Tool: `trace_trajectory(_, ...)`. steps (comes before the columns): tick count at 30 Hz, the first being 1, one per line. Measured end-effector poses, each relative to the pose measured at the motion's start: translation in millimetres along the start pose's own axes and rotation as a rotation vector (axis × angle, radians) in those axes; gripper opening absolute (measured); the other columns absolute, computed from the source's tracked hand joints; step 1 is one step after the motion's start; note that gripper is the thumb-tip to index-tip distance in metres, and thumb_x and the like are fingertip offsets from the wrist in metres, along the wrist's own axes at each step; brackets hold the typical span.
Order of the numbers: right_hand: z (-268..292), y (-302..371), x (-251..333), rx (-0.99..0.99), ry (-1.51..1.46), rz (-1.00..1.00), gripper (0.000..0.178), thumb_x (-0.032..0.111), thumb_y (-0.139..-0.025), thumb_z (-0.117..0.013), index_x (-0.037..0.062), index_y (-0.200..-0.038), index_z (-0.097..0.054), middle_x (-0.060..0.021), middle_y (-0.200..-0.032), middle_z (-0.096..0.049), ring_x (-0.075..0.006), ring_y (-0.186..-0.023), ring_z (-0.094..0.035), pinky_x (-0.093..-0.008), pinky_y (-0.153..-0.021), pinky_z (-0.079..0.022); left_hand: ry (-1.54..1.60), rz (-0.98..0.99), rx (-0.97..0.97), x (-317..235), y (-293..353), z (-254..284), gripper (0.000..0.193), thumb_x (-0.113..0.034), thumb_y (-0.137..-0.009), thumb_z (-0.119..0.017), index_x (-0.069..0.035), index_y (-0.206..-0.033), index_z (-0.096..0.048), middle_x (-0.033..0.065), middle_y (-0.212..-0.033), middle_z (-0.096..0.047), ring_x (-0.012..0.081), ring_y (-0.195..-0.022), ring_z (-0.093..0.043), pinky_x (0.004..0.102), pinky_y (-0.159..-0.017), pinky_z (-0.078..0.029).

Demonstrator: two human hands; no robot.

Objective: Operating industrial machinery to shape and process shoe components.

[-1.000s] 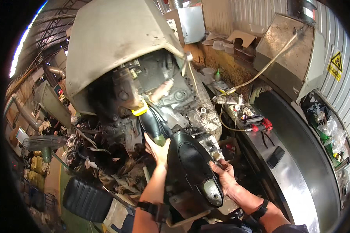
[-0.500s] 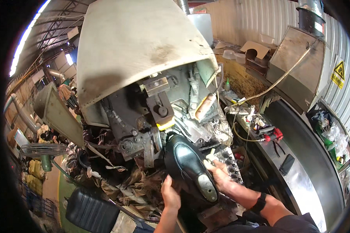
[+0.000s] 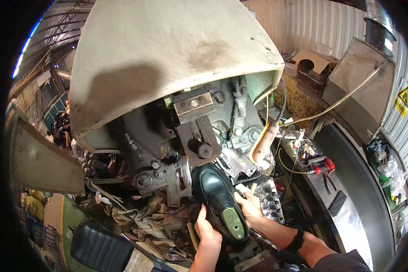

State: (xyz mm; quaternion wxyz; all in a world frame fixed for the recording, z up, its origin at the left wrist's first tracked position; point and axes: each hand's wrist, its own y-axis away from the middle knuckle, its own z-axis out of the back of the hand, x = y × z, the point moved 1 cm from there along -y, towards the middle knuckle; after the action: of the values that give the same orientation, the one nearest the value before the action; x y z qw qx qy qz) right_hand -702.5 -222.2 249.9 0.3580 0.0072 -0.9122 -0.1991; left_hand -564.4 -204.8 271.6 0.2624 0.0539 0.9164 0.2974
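Note:
A black leather shoe (image 3: 211,189) with a green plate (image 3: 232,222) in its opening points toe-first into the machine (image 3: 199,149), under the dark metal block. My left hand (image 3: 207,230) presses on the shoe's left side near the heel, fingers pointing up along it. Across from it, my right hand (image 3: 249,206) grips the right side, thumb against the shoe's edge. A small white piece (image 3: 242,188) shows at the right fingertips; I cannot tell whether it is a finger cover or something held. The shoe's sole is hidden.
A large cream hood (image 3: 167,50) overhangs the machine. To the right run a metal ledge with a phone (image 3: 337,202) and a red-handled tool (image 3: 321,166), beside a dark conveyor belt (image 3: 367,181). A black padded seat (image 3: 99,247) stands at lower left, near brown crumpled cloth (image 3: 161,222).
My left hand has come in from apart to touch the shoe. My right hand has stayed at its right side. The view has shifted closer to the machine.

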Motion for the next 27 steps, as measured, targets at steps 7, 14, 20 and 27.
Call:
trace_trajectory(7,3,-5,-3,-0.002,-0.021,-0.015,0.036,0.007,-0.095,-0.069,0.0013,-0.128,-0.057,-0.0067,-0.102,-0.07,-0.0154,-0.08,-0.069,-0.0309,-0.071,-0.059,0.0,-0.005,0.034,4,-4,1,0.035,-0.029,-0.102,-0.055,-0.001,-0.121,-0.067,0.0103,-0.12,-0.071,0.0267,-0.107,-0.067,0.0408,-0.098,-0.052)
trace_trajectory(14,8,-12,-5,0.016,0.0,-0.044,0.036,0.006,-0.097,-0.067,0.0041,-0.131,-0.058,-0.0068,-0.105,-0.071,-0.0144,-0.084,-0.068,-0.0294,-0.076,-0.058,0.043,-0.04,0.039,15,-14,6,0.038,-0.031,-0.102,-0.054,-0.003,-0.124,-0.065,0.0112,-0.127,-0.068,0.0277,-0.112,-0.065,0.0424,-0.103,-0.049)
trace_trajectory(20,17,-26,-17,0.065,-0.025,0.015,0.038,0.005,-0.098,-0.065,0.0038,-0.134,-0.054,-0.0091,-0.109,-0.071,-0.0161,-0.089,-0.069,-0.0307,-0.08,-0.058,0.11,-0.024,0.065,25,-38,21,0.042,-0.035,-0.103,-0.05,-0.004,-0.127,-0.064,0.0123,-0.13,-0.066,0.0302,-0.115,-0.064,0.0449,-0.103,-0.049)
trace_trajectory(27,15,-35,-27,0.1,-0.081,0.155,0.042,0.006,-0.096,-0.068,0.0023,-0.135,-0.053,-0.0095,-0.11,-0.071,-0.016,-0.093,-0.069,-0.0311,-0.084,-0.057,0.09,-0.162,0.084,36,-65,43,0.036,-0.026,-0.102,-0.057,0.004,-0.122,-0.062,0.0132,-0.118,-0.068,0.0271,-0.102,-0.067,0.0426,-0.091,-0.054)
